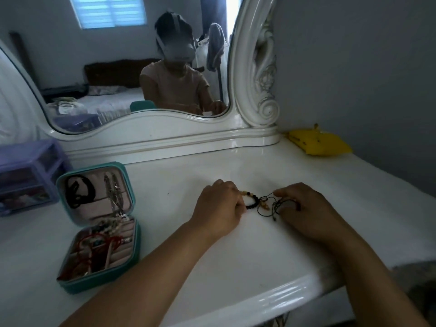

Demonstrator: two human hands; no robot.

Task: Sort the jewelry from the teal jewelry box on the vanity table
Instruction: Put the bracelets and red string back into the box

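Observation:
The teal jewelry box [135, 234] lies open at the left of the white vanity table [236, 267]. Its lid holds a black cord and silver chains; its base holds red cords and mixed pieces. Right of it, at mid-table, my left hand [218, 207] pinches one end of a beaded bracelet [253, 201] with black and amber beads. My right hand [306, 208] grips the tangle of thin black cords [274, 204] joined to it. The piece lies on the tabletop between both hands.
A purple plastic drawer unit [26, 175] stands at the far left behind the box. A yellow pouch [317, 142] lies at the back right by the wall. The ornate white mirror [151, 128] rises along the back. The table's front edge curves just below my forearms.

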